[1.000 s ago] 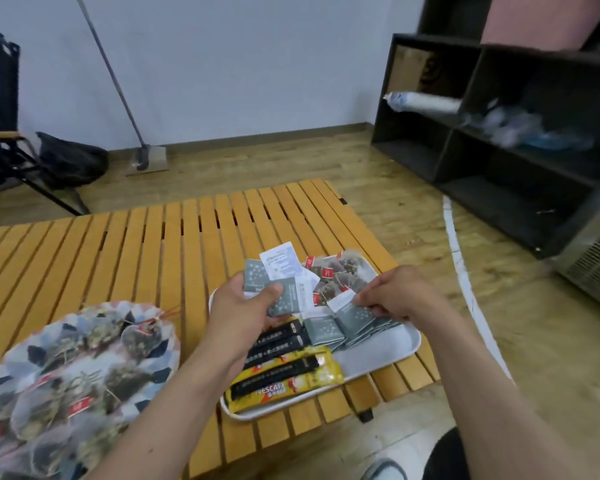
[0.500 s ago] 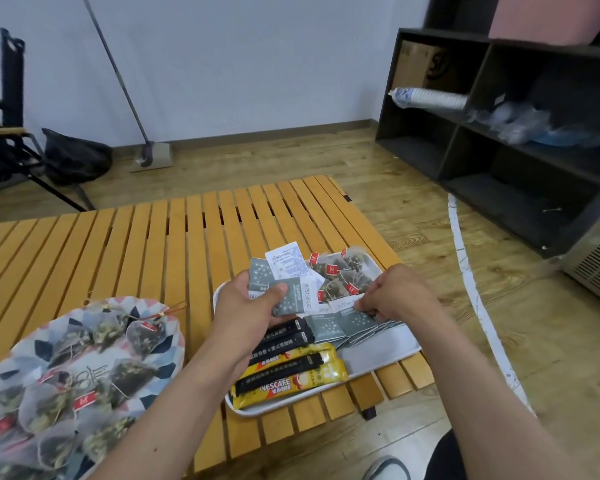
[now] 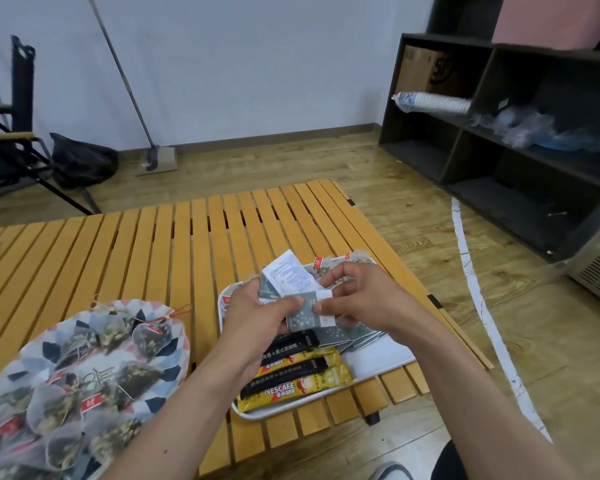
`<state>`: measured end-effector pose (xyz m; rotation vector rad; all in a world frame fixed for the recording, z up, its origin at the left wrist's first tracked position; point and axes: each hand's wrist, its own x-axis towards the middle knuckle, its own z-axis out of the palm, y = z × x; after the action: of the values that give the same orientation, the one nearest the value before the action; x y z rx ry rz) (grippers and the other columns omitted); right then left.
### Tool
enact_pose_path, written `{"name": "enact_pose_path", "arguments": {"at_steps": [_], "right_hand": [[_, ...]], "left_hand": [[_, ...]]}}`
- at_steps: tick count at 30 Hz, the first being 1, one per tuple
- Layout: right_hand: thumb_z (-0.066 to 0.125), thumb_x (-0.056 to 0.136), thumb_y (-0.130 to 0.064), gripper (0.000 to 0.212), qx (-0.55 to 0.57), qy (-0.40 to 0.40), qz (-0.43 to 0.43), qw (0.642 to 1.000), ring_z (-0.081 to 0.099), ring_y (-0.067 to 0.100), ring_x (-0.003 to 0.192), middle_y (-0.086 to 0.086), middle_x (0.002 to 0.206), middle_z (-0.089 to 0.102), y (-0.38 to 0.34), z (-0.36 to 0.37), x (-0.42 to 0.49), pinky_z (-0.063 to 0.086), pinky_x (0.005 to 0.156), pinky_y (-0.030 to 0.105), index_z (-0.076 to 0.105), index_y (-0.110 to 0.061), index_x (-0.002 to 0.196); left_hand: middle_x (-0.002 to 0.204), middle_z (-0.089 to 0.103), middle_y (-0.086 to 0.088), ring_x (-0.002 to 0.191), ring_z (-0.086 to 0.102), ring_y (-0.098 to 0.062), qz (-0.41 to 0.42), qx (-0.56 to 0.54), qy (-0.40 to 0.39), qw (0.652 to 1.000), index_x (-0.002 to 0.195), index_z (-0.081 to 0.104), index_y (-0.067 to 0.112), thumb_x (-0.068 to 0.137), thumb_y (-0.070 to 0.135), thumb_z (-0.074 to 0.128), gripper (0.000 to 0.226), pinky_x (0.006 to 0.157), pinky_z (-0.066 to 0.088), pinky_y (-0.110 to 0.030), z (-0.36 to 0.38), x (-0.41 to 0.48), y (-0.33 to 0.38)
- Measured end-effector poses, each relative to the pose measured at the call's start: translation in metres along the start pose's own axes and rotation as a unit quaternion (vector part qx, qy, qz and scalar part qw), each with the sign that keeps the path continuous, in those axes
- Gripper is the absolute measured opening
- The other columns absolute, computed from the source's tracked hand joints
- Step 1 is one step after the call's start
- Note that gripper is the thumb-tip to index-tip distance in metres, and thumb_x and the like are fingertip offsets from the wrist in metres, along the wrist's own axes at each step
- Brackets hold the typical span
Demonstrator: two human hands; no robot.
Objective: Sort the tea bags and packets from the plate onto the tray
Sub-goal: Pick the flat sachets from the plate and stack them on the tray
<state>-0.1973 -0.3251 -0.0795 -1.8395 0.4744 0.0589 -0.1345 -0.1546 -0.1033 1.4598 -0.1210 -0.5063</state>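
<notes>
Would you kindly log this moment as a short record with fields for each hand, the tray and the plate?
left hand: grips a fan of grey packets above the tray
right hand: pinches the edge of the front packet in that fan
tray: white, holds coffee sticks and more grey packets
plate: patterned, left of the tray, covered with mesh tea bags

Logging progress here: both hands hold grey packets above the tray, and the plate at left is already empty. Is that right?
No. The head view shows the plate holding many tea bags. The left hand and right hand do hold grey packets above the tray.
</notes>
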Motion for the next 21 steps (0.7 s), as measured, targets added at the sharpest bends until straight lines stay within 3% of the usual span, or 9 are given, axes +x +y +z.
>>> {"name": "enact_pose_path", "arguments": {"at_steps": [4, 9, 12, 15, 17, 21], "right_hand": [[0.080, 0.085, -0.006, 0.027, 0.009, -0.030, 0.002, 0.999, 0.065, 0.012, 0.068, -0.001, 0.075, 0.073, -0.001, -0.006, -0.002, 0.052, 0.061, 0.027, 0.072, -0.017, 0.109], [0.069, 0.092, -0.004, 0.013, 0.131, 0.046, 0.075, 0.988, 0.067, 0.022, 0.079, 0.015, 0.103, 0.073, 0.000, -0.016, 0.003, 0.056, 0.061, 0.031, 0.070, -0.007, 0.104], [0.063, 0.098, -0.007, 0.017, 0.177, 0.099, 0.081, 0.976, 0.069, 0.023, 0.088, 0.013, 0.108, 0.072, 0.001, -0.035, 0.003, 0.055, 0.060, 0.029, 0.068, -0.011, 0.113], [0.080, 0.086, -0.016, 0.028, 0.054, 0.206, 0.063, 0.975, 0.069, 0.021, 0.083, 0.008, 0.105, 0.074, 0.016, -0.056, 0.006, 0.051, 0.060, 0.031, 0.070, -0.021, 0.113], [0.090, 0.074, -0.022, 0.036, -0.030, 0.259, 0.091, 0.961, 0.066, 0.020, 0.080, 0.003, 0.100, 0.071, 0.025, -0.066, 0.007, 0.049, 0.063, 0.033, 0.070, -0.019, 0.104], [0.095, 0.069, -0.022, 0.034, -0.086, 0.231, 0.153, 0.957, 0.059, 0.014, 0.065, 0.003, 0.083, 0.070, 0.033, -0.071, 0.005, 0.051, 0.061, 0.030, 0.070, -0.011, 0.089]], "left_hand": [[0.095, 0.080, 0.002, 0.084, 0.079, -0.018, 0.002, 0.011, 0.000, 1.000, 0.112, 0.066, 0.015, 0.091, 0.009, 0.075, 0.024, 0.067, 0.064, -0.032, 0.001, 0.000, 0.003], [0.104, 0.078, -0.002, 0.086, 0.078, -0.016, 0.009, 0.036, 0.003, 0.999, 0.113, 0.065, 0.018, 0.091, 0.010, 0.075, 0.026, 0.067, 0.064, -0.029, 0.000, 0.001, 0.002], [0.105, 0.078, -0.001, 0.087, 0.078, -0.016, 0.014, 0.052, 0.013, 0.998, 0.109, 0.065, 0.023, 0.091, 0.010, 0.076, 0.025, 0.071, 0.064, -0.031, -0.002, 0.003, 0.001], [0.105, 0.078, -0.002, 0.087, 0.078, -0.016, 0.013, 0.059, 0.019, 0.998, 0.116, 0.066, 0.020, 0.091, 0.011, 0.076, 0.028, 0.074, 0.064, -0.034, -0.005, 0.004, 0.001], [0.106, 0.078, -0.001, 0.087, 0.078, -0.015, 0.013, 0.064, 0.017, 0.998, 0.113, 0.066, 0.023, 0.091, 0.012, 0.076, 0.027, 0.075, 0.064, -0.035, -0.005, 0.004, 0.002], [0.106, 0.078, -0.001, 0.087, 0.077, -0.016, 0.014, 0.077, 0.013, 0.997, 0.116, 0.066, 0.021, 0.091, 0.011, 0.076, 0.028, 0.065, 0.062, -0.025, -0.002, 0.002, 0.000]]}}
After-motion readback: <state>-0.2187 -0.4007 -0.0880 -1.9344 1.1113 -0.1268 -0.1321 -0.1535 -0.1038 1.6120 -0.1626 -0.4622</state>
